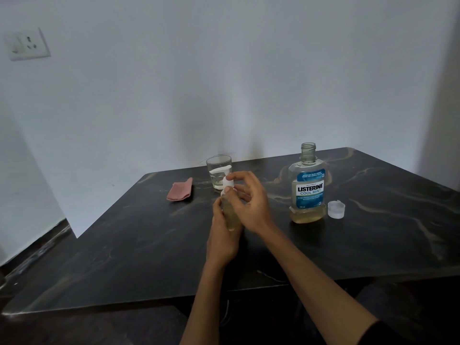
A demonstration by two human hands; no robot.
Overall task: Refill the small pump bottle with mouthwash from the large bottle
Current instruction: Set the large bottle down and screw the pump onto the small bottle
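Small pump bottle [230, 215] held upright above the worktop [373, 245], near centre, yellowish liquid showing through its wall. Left hand [221, 235] wraps the body from below and from the left, fingers curled round it; reads as a steadying grip so the bottle cannot turn. Right hand [249, 202] comes in from the right and sits over the top, fingertips pinching the white pump collar [228, 183], spout pointing left in front of the glass. Judged: the pump is being screwed on after filling, though unscrewing cannot be ruled out from one view. Large bottle [308, 185] stands upright well to the right of both hands, neck uncapped, only a low band of liquid at its base, which fits a pour already made. Its clear cap [336, 209] sits just beside it on the right, mouth up, parked within reach for recapping. Drinking glass [219, 171] stands just beyond the hands; folded pink cloth [180, 191] lies left of it, likely for drips.
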